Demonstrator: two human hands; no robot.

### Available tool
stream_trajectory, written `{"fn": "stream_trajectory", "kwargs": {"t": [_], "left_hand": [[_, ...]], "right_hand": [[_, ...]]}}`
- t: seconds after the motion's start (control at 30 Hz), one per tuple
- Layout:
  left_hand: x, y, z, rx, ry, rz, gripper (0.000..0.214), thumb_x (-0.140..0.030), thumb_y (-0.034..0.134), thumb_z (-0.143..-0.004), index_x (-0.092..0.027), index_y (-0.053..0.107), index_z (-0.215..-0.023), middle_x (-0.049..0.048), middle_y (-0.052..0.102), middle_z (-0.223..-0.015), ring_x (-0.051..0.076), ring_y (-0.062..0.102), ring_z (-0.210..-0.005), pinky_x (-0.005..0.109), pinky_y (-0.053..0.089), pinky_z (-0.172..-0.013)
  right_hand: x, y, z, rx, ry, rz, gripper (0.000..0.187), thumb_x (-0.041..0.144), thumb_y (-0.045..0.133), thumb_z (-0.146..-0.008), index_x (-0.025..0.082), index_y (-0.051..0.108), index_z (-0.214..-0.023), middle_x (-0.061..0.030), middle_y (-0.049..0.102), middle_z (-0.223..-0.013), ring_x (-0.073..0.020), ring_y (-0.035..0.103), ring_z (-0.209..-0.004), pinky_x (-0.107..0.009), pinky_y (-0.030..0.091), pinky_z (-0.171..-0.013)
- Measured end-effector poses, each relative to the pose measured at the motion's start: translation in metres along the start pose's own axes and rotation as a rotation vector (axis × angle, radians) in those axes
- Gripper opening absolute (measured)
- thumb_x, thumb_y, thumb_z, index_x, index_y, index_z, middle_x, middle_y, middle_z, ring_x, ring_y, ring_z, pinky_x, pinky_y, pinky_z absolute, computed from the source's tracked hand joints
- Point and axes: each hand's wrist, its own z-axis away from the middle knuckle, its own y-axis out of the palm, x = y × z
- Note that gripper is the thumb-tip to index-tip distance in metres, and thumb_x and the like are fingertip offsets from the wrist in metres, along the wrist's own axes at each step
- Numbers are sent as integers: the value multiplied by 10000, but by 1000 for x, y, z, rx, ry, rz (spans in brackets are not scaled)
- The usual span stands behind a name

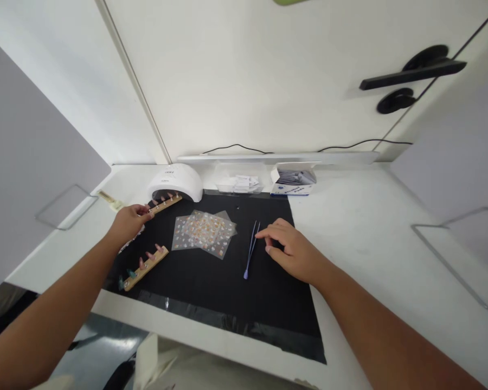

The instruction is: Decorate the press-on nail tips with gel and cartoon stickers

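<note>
My left hand (132, 219) pinches the left end of a wooden nail display stand (168, 203), which carries several pink false nails. This stand sits at the opening of a white nail lamp (177, 181). Closer to me, a second wooden stand (148, 266) bears pink and teal false nails. Overlapping nail sticker sheets (205, 230) lie on the black mat between my hands. My right hand (287, 246) hovers or rests just right of purple tweezers (251, 252), its fingers bent and apart. Its index fingertip is close to the tweezers; contact is unclear.
A clear tray (242, 181) of white packets and an open box (294, 180) of sachets stand along the back. The black mat (268, 309) covers the middle of the white table (358, 216). Wire frames (443, 225) flank both sides. Behind is a door with a black handle (412, 75).
</note>
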Motion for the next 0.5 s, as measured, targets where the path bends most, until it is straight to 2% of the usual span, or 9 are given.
{"fn": "stream_trajectory", "kwargs": {"t": [0.13,0.3,0.5], "left_hand": [[-6,5,-15,5,8,-13,336,-353,637,-962,-146,622,-1226,93,647,-1228,253,662,-1054,440,584,-885],[-19,9,-36,-11,-13,-10,341,-347,640,-961,-157,615,-1243,98,638,-1251,254,656,-1075,443,580,-896],[-31,13,-55,-4,-87,60,354,-352,637,-962,-153,611,-1253,98,632,-1264,264,652,-1084,453,578,-903]], "right_hand": [[2,0,0,22,38,-23,276,80,544,-806,189,710,-997,-62,652,-738,-240,559,-809,-333,482,-616],[5,-2,0,39,40,-2,282,69,540,-807,184,712,-998,-56,656,-740,-238,564,-809,-364,503,-679],[8,-7,-2,45,49,5,264,71,539,-826,173,712,-999,-68,673,-753,-244,573,-816,-378,511,-682]]}}
